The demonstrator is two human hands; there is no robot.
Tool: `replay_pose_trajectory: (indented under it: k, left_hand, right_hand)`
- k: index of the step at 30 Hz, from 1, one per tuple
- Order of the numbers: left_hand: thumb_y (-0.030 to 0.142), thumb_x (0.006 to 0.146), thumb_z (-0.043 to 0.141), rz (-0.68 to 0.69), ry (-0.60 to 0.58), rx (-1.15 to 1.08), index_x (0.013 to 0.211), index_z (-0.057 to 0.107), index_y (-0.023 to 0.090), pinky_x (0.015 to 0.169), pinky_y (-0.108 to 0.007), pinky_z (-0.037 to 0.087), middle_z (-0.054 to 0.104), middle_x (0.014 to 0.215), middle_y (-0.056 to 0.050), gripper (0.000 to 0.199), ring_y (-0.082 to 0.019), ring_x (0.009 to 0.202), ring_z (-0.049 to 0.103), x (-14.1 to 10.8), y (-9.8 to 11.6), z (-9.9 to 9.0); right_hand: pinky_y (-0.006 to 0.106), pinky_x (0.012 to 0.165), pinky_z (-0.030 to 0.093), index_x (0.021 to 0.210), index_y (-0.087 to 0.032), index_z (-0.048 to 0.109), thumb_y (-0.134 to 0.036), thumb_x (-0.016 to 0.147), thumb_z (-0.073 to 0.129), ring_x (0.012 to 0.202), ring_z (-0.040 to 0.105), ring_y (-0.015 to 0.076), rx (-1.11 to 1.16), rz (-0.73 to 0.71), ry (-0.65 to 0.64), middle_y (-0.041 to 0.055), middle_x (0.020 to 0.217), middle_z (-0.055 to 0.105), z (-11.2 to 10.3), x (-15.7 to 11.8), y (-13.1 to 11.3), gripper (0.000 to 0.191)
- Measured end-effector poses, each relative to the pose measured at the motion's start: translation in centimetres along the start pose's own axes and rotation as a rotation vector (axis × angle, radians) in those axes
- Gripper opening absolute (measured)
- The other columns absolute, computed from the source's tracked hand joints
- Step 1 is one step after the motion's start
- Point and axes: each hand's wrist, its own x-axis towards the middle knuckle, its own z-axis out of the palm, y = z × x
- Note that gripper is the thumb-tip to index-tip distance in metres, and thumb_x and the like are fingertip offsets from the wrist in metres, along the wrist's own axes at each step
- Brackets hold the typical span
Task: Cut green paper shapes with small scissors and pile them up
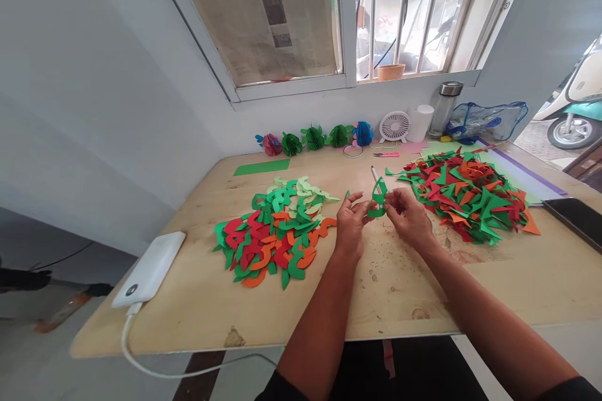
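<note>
Over the middle of the wooden table [197,319], a curved green paper cutout [379,191] is held up between my two hands. My left hand [352,222] pinches its left side with thumb and fingers. On its right side, my right hand [410,218] is closed at the paper's edge, fingertips together. A thin white pen-like stick [374,171] shows just behind the paper; its lower end is hidden. To the left lies a loose pile of curved paper cutouts [268,238] in green, red, orange and pale green. Pointed paper scraps [470,191] are heaped on the right.
Several folded-paper figures [313,136] line the wall, beside a small white fan [394,126] and a glass bottle [444,109]. A green paper strip [261,167] lies at the back left. A white power bank [150,269] sits left, a phone [576,219] right.
</note>
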Motion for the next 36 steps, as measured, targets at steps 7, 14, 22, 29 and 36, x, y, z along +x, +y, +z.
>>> replay_pose_trajectory:
  k: [7, 14, 22, 29, 36]
  left_hand:
    - [0.023, 0.054, 0.077, 0.032, -0.058, 0.011, 0.098, 0.056, 0.015, 0.071, -0.026, 0.045, 0.068, 0.079, -0.003, 0.05, -0.014, 0.072, 0.063, 0.0, -0.2, 0.0]
    - [0.02, 0.056, 0.073, 0.105, 0.046, 0.1, 0.093, 0.056, 0.015, 0.062, -0.022, 0.043, 0.065, 0.068, 0.001, 0.041, -0.01, 0.061, 0.06, 0.1, -0.2, 0.1]
    - [0.013, 0.061, 0.068, 0.165, -0.104, 0.288, 0.101, 0.056, 0.017, 0.056, -0.02, 0.039, 0.058, 0.061, 0.005, 0.042, -0.008, 0.055, 0.053, -0.2, -0.8, 0.2]
    - [0.012, 0.065, 0.065, 0.178, -0.169, 0.371, 0.104, 0.056, 0.017, 0.055, -0.018, 0.038, 0.058, 0.062, 0.005, 0.041, -0.007, 0.056, 0.051, -0.6, -1.1, 0.3]
    - [0.011, 0.063, 0.067, 0.153, -0.15, 0.337, 0.106, 0.056, 0.017, 0.06, -0.019, 0.041, 0.063, 0.067, 0.002, 0.046, -0.009, 0.06, 0.057, -0.5, -1.0, 0.5]
  right_hand:
    - [0.025, 0.055, 0.042, 0.092, -0.021, 0.05, -0.022, 0.076, 0.053, 0.055, 0.051, 0.0121, -0.001, -0.031, -0.106, -0.0008, 0.069, 0.061, 0.3, -0.3, -0.6, 0.016]
    - [0.027, 0.059, 0.045, 0.095, -0.02, 0.053, -0.029, 0.08, 0.054, 0.064, 0.057, 0.0142, 0.088, 0.002, -0.075, 0.0025, 0.074, 0.064, 0.3, -0.2, -0.3, 0.018]
    - [0.029, 0.061, 0.047, 0.108, -0.02, 0.05, -0.04, 0.073, 0.064, 0.07, 0.058, 0.0158, 0.381, 0.117, 0.063, 0.0039, 0.084, 0.062, 0.1, 0.4, -0.2, 0.043]
    - [0.026, 0.057, 0.042, 0.11, -0.018, 0.053, -0.034, 0.07, 0.067, 0.063, 0.053, 0.0122, 0.503, 0.196, 0.091, -0.0014, 0.072, 0.058, -0.2, 0.5, -0.3, 0.045]
    - [0.026, 0.057, 0.042, 0.111, -0.018, 0.054, -0.034, 0.069, 0.066, 0.062, 0.053, 0.0127, 0.494, 0.186, 0.088, -0.0018, 0.069, 0.057, -0.2, 0.5, -0.3, 0.047]
